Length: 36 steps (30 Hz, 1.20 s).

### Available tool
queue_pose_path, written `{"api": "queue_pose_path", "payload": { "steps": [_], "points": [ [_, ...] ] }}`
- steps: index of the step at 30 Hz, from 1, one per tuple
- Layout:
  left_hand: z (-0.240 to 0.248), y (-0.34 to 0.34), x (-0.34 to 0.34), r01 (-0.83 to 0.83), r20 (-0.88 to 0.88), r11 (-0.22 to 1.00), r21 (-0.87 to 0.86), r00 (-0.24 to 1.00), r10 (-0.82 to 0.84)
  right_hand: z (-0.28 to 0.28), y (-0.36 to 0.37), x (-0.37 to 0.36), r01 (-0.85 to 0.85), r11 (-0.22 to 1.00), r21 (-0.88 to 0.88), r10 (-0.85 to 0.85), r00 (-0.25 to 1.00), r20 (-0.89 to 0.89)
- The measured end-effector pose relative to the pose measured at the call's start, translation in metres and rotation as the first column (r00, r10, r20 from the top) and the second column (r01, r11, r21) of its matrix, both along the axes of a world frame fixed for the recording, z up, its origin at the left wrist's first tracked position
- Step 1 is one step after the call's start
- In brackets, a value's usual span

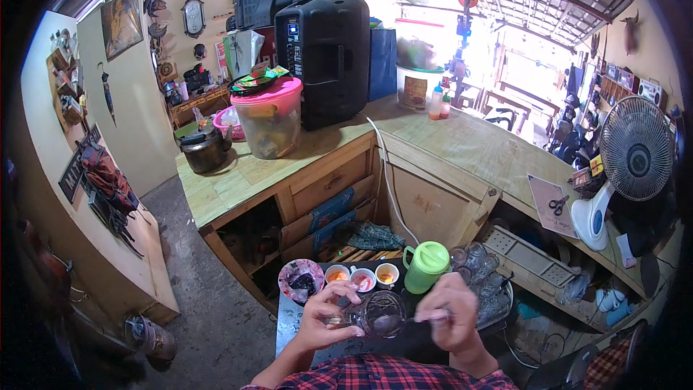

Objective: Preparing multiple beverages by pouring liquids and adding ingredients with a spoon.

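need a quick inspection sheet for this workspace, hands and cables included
Surface: table, grey top, partly covered
Job's things: glass mug in hand; three cups with contents; green jug beyond
Clutter: glassware crowded at right; tub at left
Hands: left hand grips the mug; right hand pinches what looks like a thin handle
Cables: white cable down the counter front
Surroundings: speaker, kettle, fan on counter
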<state>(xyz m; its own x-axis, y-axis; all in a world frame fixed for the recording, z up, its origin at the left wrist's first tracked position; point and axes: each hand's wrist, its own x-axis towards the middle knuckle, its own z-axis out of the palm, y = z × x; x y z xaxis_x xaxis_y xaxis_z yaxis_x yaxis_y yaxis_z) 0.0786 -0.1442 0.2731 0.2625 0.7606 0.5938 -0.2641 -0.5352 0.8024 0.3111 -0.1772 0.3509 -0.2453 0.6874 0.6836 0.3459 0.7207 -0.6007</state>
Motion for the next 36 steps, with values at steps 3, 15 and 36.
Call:
{"api": "queue_pose_path", "payload": {
  "steps": [3,15,36],
  "points": [
    [0.002,0.001,0.002,0.016,-0.035,1.000,0.020,0.999,-0.015,-0.020,0.011,-0.011,-0.040,0.999,0.019,0.034,0.970,0.241],
    [-0.011,0.004,0.002,0.239,0.190,0.946,-0.217,0.961,-0.199,0.015,0.005,0.014,0.079,0.985,0.153,-0.091,0.993,0.071],
    [0.008,-0.001,0.011,-0.077,-0.052,0.996,0.045,0.995,0.080,-0.006,0.004,-0.003,-0.016,0.981,-0.193,0.061,0.971,0.232]
  ]
}}
